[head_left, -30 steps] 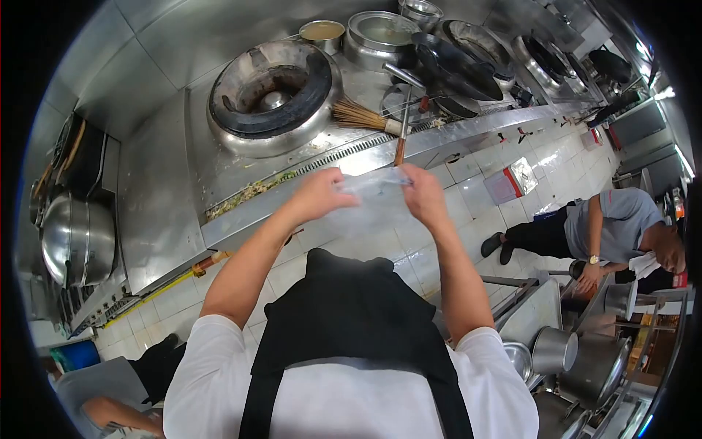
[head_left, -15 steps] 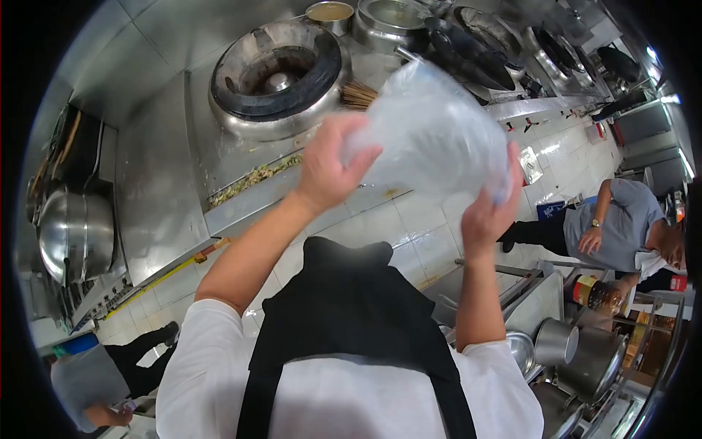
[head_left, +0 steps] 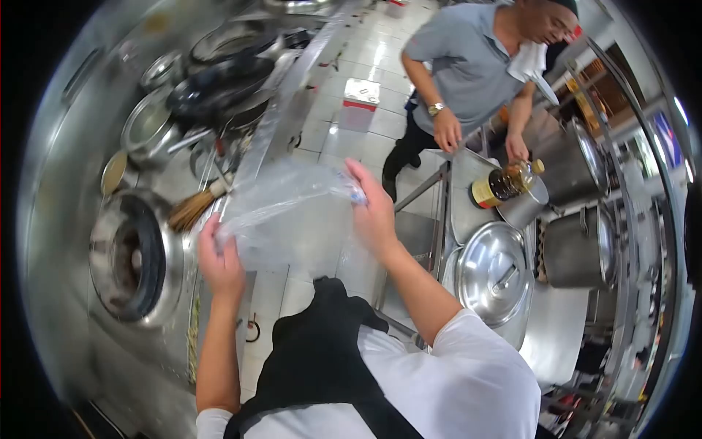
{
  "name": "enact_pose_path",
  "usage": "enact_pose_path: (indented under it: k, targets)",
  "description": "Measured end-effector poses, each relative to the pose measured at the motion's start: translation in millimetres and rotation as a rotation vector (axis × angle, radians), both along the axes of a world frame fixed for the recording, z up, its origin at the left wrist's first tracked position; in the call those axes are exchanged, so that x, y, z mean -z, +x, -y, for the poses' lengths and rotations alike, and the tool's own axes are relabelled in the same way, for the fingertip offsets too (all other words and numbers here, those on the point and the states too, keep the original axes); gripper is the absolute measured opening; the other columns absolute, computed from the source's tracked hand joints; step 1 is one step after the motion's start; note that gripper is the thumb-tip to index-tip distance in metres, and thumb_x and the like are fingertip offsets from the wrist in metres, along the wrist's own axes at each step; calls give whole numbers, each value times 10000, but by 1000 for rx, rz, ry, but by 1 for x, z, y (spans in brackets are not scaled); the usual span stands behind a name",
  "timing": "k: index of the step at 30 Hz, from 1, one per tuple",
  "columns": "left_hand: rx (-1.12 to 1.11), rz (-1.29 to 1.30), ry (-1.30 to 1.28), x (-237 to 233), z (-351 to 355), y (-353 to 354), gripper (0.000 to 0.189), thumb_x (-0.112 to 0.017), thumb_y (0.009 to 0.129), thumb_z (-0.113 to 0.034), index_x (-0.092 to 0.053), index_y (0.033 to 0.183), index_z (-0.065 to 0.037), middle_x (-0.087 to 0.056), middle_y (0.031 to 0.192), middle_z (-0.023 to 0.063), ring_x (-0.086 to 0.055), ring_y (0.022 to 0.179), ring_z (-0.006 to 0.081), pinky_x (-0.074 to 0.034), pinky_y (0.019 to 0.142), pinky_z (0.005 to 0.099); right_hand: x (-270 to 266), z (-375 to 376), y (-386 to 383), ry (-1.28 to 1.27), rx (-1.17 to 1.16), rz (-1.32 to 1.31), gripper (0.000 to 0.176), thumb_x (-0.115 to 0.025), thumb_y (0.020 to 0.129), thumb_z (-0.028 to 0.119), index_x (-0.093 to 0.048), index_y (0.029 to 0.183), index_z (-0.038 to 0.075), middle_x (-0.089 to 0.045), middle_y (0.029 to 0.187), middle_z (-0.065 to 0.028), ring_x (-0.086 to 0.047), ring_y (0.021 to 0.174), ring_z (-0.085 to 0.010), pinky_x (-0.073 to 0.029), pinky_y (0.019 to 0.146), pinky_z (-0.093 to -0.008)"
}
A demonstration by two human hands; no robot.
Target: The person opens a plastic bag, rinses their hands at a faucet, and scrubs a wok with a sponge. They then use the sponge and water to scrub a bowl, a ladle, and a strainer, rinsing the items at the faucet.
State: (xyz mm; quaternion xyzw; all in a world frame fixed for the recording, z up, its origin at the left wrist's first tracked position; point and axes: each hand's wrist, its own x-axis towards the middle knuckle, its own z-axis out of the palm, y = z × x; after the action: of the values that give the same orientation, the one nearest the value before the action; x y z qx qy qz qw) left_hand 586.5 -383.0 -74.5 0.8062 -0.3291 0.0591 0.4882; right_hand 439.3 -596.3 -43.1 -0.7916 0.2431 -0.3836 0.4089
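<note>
A clear plastic bag (head_left: 289, 212) is stretched between my two hands, above the tiled floor. My left hand (head_left: 221, 260) grips its lower left side, near the bamboo brush (head_left: 194, 207) on the stove counter. My right hand (head_left: 373, 208) pinches its upper right corner, where a small blue printed mark shows. Through the thin bag the counter edge and floor tiles show faintly.
On the left is a wok burner (head_left: 135, 256) with pots and a dark wok (head_left: 219, 88). A co-worker (head_left: 475, 66) at upper right holds an oil bottle (head_left: 501, 186) over a metal pot. A lidded pot (head_left: 495, 274) stands on the right-hand table.
The view has turned to the right, bringing the co-worker and the right-hand table closer to the middle. The bag, bunched and blurred before, now hangs flatter between my hands.
</note>
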Motion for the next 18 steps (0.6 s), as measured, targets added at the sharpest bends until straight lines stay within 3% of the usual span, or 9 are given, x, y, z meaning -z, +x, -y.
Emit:
enact_pose_path:
  k: [2, 4, 6, 8, 10, 12, 14, 16, 18]
  targets:
    - [41, 183, -50, -2, 15, -4, 413, -481, 773, 15, -485, 1186, 12, -542, 1115, 213, -519, 1057, 343, -402, 926, 365, 2, 1, -6, -91, 115, 178, 395, -468, 775, -4, -554, 1149, 90, -610, 1040, -187, -554, 1034, -341, -429, 896, -374]
    - [308, 113, 312, 73, 15, 7, 342, -516, 800, -78, -537, 1139, -35, -565, 1098, 217, -541, 1013, 363, -444, 856, 418, 58, 3, -14, -577, 44, -200, 421, -459, 754, -19, -565, 1143, 103, -609, 1055, -179, -561, 1025, -338, -438, 895, -395]
    - [539, -155, 1316, 142, 3, 17, 357, -534, 782, -113, -551, 1133, -49, -576, 1080, 224, -554, 988, 378, -448, 851, 435, 208, 19, -29, -219, -122, -1079, 425, -526, 839, 156, -498, 1260, 106, -529, 1229, -166, -502, 1136, -319, -358, 983, -399]
    - [438, -148, 959, 183, -25, 11, 345, -560, 769, -150, -572, 1100, -55, -600, 1039, 209, -568, 965, 382, -453, 845, 446, 241, 32, -55, 129, -290, -972, 351, -504, 839, 167, -569, 1179, 109, -575, 1160, -164, -518, 1114, -317, -372, 971, -411]
    - [290, -204, 845, 181, -19, 8, 311, -561, 775, -159, -585, 1068, -59, -604, 1040, 196, -569, 963, 383, -455, 841, 448, 220, 31, -65, 356, -84, -835, 302, -511, 807, 116, -611, 1091, 81, -585, 1127, -184, -553, 1046, -343, -425, 909, -415]
    - [295, -332, 739, 214, -8, 18, 342, -582, 760, -127, -563, 1094, -56, -604, 1049, 179, -577, 965, 365, -476, 806, 420, 234, 38, -68, 285, -94, -886, 386, -534, 786, 92, -540, 1171, 72, -558, 1149, -205, -534, 1060, -357, -421, 911, -409]
    - [162, -967, 583, 225, 18, 24, 292, -597, 761, -93, -568, 1046, -37, -604, 824, 96, -583, 686, 207, -482, 554, 319, 219, 24, -50, 311, -86, -972, 440, -539, 782, 100, -500, 1220, 76, -535, 1191, -202, -512, 1092, -355, -404, 933, -409]
    - [105, -1187, 461, 224, 34, 19, 245, -591, 777, -96, -579, 1012, -29, -578, 741, 52, -544, 551, 123, -451, 446, 260, 171, 8, -32, -265, 86, -718, 495, -614, 773, 174, -482, 1241, 82, -504, 1229, -197, -449, 1170, -359, -369, 971, -413]
    - [112, -1331, 462, 233, 50, 17, 213, -567, 806, -108, -586, 1006, -38, -580, 745, 31, -530, 550, 109, -439, 451, 241, 185, 2, -29, -41, -183, -725, 499, -630, 770, 198, -486, 1234, 85, -492, 1236, -194, -429, 1185, -359, -357, 979, -416]
